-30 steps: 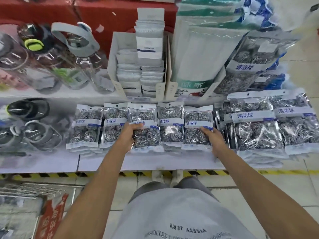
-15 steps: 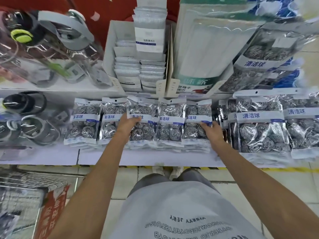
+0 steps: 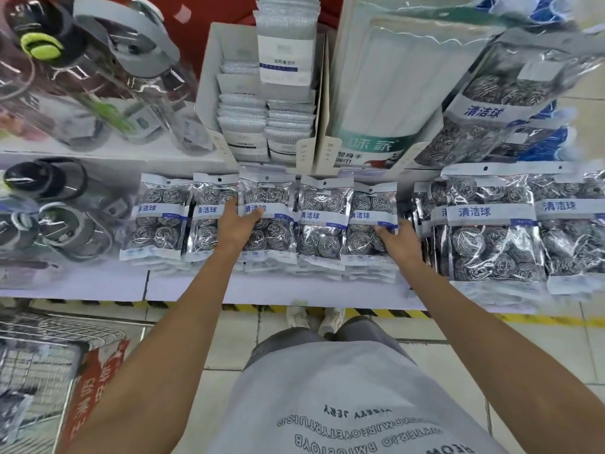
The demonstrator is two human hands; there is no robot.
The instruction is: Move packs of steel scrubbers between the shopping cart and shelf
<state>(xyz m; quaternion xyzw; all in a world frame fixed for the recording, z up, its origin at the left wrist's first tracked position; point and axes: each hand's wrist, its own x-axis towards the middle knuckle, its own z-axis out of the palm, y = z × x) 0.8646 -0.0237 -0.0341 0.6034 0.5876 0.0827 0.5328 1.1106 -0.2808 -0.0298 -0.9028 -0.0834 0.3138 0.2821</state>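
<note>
**Status: Packs on Shelf, Cart Transfer Pending**

Five stacks of scrubber packs (image 3: pixel 209 221) lie in a row on the shelf (image 3: pixel 294 288). The left hand (image 3: pixel 240 224) rests on the middle pack, fingers spread flat. The right hand (image 3: pixel 397 240) touches the rightmost pack's edge, fingers loosely extended. The cart (image 3: pixel 42 342) stands at lower left; contents unclear. Judged stage: aligning shelved stacks.

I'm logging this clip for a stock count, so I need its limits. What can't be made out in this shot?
- Head view: how many packs lie in each stack under the top scrubber packs; the upper ones cover them.
- Contents of the shopping cart: cut off by the left edge and blurred.
- Small print on the pack labels: too small.
- Whether the left hand grips its pack or just rests on it.
- The right hand partly covers its pack.
</note>
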